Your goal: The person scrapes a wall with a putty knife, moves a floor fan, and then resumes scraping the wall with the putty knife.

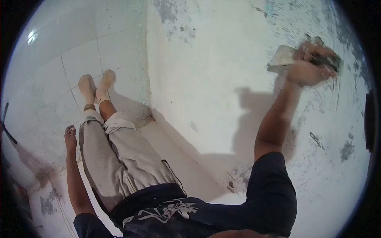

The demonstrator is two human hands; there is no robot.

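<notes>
My right hand (307,72) is raised to the right and wrapped round the dark handle of a putty knife (284,56). The broad, pale blade points left and lies at or close to the wall (210,71); exact contact is hard to tell. White smears and rough scrape marks cover the wall around this hand. On the left, my left hand (70,138) hangs beside my leg, fingers loosely bent and holding nothing I can see. A whitish spot shows near its fingertips.
Pale floor tiles (79,51) with dark joints lie under my feet in light socks (105,81). The wall meets the floor along a rough, stained edge. A dark thin object (8,133) is at the far left. Grey patches mark the wall.
</notes>
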